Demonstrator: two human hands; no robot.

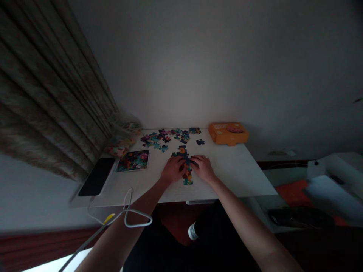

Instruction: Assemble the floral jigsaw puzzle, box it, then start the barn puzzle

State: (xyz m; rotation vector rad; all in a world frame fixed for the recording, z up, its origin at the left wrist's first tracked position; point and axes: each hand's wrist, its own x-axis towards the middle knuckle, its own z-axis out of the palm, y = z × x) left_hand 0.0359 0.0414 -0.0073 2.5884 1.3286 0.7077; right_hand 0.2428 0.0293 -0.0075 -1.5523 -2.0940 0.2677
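Note:
A narrow strip of joined jigsaw puzzle pieces (pixel 187 177) lies on the white table, running away from me. My left hand (pixel 173 169) rests along its left side, fingers bent and pressed onto the pieces. From the right, my right hand (pixel 203 167) holds the strip with curled fingers at about the same height. Both hands partly cover the middle of the strip. Beyond them, loose puzzle pieces (pixel 154 140) are heaped at the back left, and one single piece (pixel 200 142) lies apart. A colourful picture sheet (pixel 133 161) lies left of my hands.
An orange box (pixel 228 133) stands at the table's back right. On the left are a dark-screened tablet or phone (pixel 97 176) and plastic bags of colourful contents (pixel 120 146). A white cable (pixel 138 225) loops over my left forearm. The wall closes off the table's back.

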